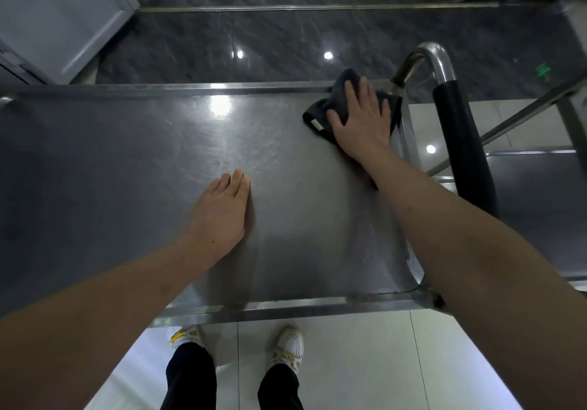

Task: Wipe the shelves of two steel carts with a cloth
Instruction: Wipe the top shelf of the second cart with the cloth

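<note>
— Two shoes [287, 344] show at the bottom, on pale floor tile, toes just short of the near rim of the cart's top shelf [133, 143]. Where do the hands sit from there?

— Closest in, the left hand [219, 216] lies on the steel with fingers straight and together, holding nothing. It looks like a brace, well to the left of the working grip and nearer the body.

— And the working grip?

— Farther out, the right hand [360, 117] presses flat on the dark cloth [317, 114], fingers spread and only slightly bent over it. The cloth is bunched beneath the palm, spilling out to the left of the thumb and beyond the fingertips, in the shelf's far right corner.

— What lies around it?

— Just right of the hand runs the shelf's raised side rim. Past that stands the cart handle [460, 143] with its black sleeve. Beyond the fingertips is the far rim, then dark glossy floor. Right of the handle, a lower steel surface [533, 193] shows, probably the second cart.

— How should this stroke go, in your judgement?

— Keep the palm weight even so the cloth stays under the hand. Work it tight into the seam where the two rims meet, since grime tends to settle there. Then draw leftward in overlapping passes toward the bracing hand, shifting that hand before the cloth reaches it. Most of the shelf to the left appears still to do.
</note>
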